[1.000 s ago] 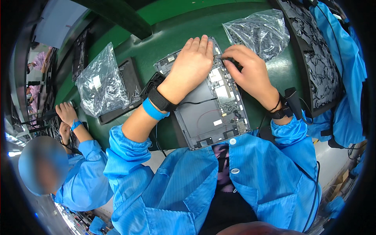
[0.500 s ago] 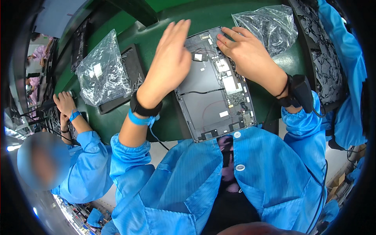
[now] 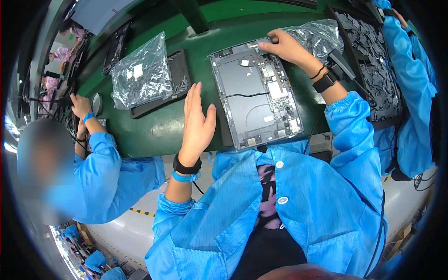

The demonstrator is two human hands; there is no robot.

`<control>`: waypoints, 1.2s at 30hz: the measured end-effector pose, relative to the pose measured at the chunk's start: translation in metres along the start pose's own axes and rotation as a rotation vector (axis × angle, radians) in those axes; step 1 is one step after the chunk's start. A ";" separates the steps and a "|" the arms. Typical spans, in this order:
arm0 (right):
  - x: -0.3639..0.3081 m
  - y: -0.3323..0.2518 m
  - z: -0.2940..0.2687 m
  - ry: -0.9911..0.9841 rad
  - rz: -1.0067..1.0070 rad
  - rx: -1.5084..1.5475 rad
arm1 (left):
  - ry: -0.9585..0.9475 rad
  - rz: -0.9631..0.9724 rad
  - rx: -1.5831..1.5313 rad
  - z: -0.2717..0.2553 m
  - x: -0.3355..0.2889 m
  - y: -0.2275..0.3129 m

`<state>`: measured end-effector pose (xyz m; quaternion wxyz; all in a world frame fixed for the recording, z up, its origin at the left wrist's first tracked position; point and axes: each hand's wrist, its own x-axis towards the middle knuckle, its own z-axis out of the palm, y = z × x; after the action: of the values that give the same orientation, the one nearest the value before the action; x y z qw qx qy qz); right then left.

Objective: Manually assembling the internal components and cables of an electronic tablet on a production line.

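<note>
An opened tablet (image 3: 242, 109) lies on the green bench in front of me, its dark grey shell showing a circuit board (image 3: 280, 100) along the right side. Across the inside runs a black cable (image 3: 247, 95). My right hand (image 3: 288, 47) holds the tablet's far right corner, thumb on the upper face and fingers around the far edge. To the left of the tablet, my left hand (image 3: 198, 122) is raised, palm turned inward, fingers stretched out and holding nothing.
A clear plastic bag (image 3: 142, 77) rests on a black tray (image 3: 179, 70) to the left. Another clear bag (image 3: 319, 37) lies behind my right hand. At the right stands a black tray of dark parts (image 3: 361, 60). A co-worker's hand (image 3: 81, 106) is at far left.
My left hand has come away from above the tablet's left side, nearer to me. My right hand has gone from spread fingers on the right edge to a grip on the far corner.
</note>
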<state>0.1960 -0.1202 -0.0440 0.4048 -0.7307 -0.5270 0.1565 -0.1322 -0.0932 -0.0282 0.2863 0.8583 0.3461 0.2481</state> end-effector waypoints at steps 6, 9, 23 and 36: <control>0.007 -0.003 -0.001 -0.180 0.291 0.181 | -0.095 -0.066 0.101 0.005 -0.019 0.002; -0.004 0.000 0.001 -0.094 0.146 0.218 | -0.157 -0.033 0.172 0.010 -0.014 0.006; -0.154 -0.051 0.018 0.085 0.326 1.064 | -0.164 -0.095 -0.379 0.033 -0.005 0.014; -0.026 -0.054 -0.035 -0.093 0.386 0.994 | -0.067 -0.228 -1.030 0.019 -0.005 0.052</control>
<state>0.1737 -0.1523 0.0133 0.6421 -0.5269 -0.2627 0.4910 -0.1004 -0.1339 -0.0082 0.7070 0.5709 0.2611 0.3257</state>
